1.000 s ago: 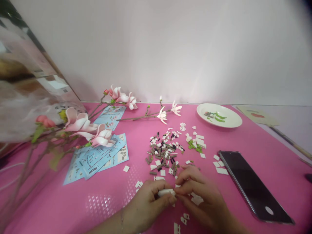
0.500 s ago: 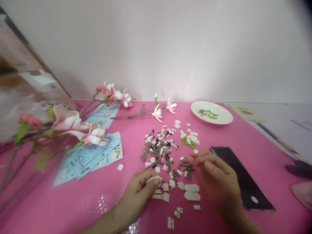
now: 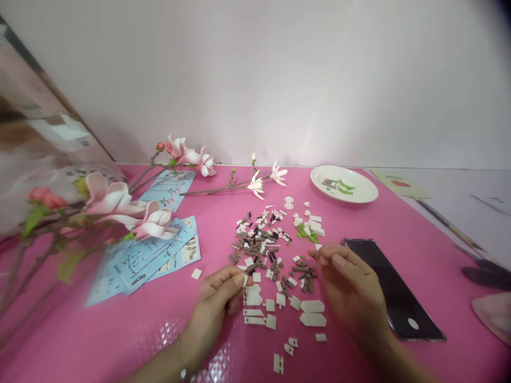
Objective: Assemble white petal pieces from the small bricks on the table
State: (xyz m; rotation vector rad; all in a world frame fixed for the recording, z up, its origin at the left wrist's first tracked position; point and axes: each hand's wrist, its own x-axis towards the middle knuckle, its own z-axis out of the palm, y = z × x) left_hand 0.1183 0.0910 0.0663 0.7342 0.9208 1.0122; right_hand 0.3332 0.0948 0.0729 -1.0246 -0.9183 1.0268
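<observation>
My left hand (image 3: 215, 300) is closed in a pinch, with a small white plastic piece (image 3: 245, 280) between thumb and forefinger. Just to its right, flat white building pieces (image 3: 254, 313) lie in rows on the pink tabletop. Beyond both hands spreads a loose pile of small brown, black and white building pieces (image 3: 259, 244). My right hand (image 3: 353, 290) hovers at the pile's right side, fingers curled together and thumb laid over them. Whatever is inside those fingers, if anything, is hidden. Two long white pointed pieces (image 3: 313, 319) lie left of this hand.
A black phone (image 3: 399, 292) lies right of my right hand. At the back stands a white plate (image 3: 367, 194) holding green pieces. Blue printed sheets (image 3: 159, 255) and pink flower branches (image 3: 115, 205) are on the left. A white-flowered branch (image 3: 223, 188) rests behind the pile.
My left hand has drawn up and left, uncovering flat white pieces on the table. Less of the white piece in its pinch shows now. My right hand has barely moved.
</observation>
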